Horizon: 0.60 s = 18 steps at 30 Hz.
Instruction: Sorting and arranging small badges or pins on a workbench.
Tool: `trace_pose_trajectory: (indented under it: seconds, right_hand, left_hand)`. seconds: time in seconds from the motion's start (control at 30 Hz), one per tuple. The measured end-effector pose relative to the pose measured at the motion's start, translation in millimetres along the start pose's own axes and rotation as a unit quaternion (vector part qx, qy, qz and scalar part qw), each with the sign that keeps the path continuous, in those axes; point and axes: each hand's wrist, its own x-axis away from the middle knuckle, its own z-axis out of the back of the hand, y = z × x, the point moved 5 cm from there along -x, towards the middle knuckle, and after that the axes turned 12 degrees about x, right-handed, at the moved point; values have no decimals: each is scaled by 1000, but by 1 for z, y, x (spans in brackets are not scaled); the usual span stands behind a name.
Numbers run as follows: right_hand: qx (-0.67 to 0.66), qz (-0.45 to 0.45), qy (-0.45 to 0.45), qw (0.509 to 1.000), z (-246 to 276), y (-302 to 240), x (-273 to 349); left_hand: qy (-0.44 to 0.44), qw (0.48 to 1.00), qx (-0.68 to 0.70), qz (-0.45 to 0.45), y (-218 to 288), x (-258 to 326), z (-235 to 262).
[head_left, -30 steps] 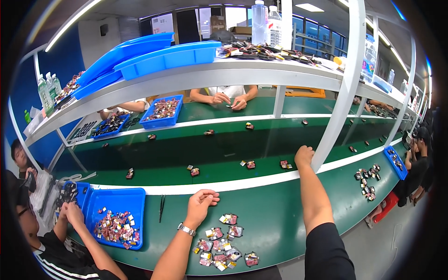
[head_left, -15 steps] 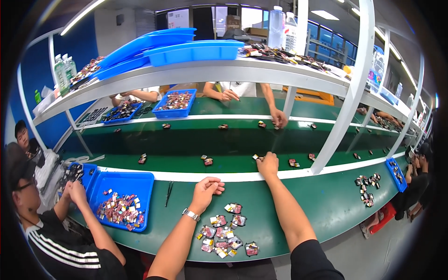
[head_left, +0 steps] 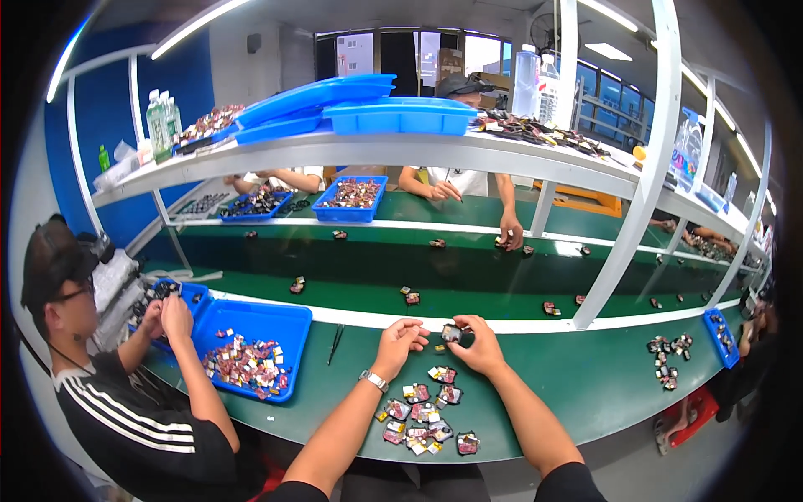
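Component [head_left: 452, 333] lies pinched inside right grip [head_left: 480, 345], just beside left grip [head_left: 400, 345], whose state I cannot tell.

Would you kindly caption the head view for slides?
Right hand holds a part beside left hand, over a green bench.

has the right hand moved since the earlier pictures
Yes: the right hand has moved left, away from the white upright post, and is now beside the left hand.

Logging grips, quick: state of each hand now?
Left hand: loosely curled; whether it holds anything cannot be told.
Right hand: closed, holding a small black-edged part.
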Motion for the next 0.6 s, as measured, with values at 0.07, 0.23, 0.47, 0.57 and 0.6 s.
trace_pose_trajectory:
  seconds: [0.07, 0.23, 0.47, 0.57, 0.6]
  right_hand:
    - [-6, -20, 30, 999, 9, 12, 7]
    - [-14, -8, 24, 1000, 14, -1, -4]
    - [-68, 30, -53, 996, 2, -23, 1]
    - [-68, 60, -52, 995, -4, -28, 2]
    - [-68, 57, -51, 995, -4, -30, -1]
  left_hand:
    - [12, 1000, 9, -8, 5, -3, 1]
    - [31, 999, 13, 8, 4, -4, 3]
    - [17, 1000, -1, 12, 7, 0, 8]
    - [-5, 1000, -6, 15, 11, 4, 4]
    - [-13, 1000, 6, 4, 11, 3, 5]
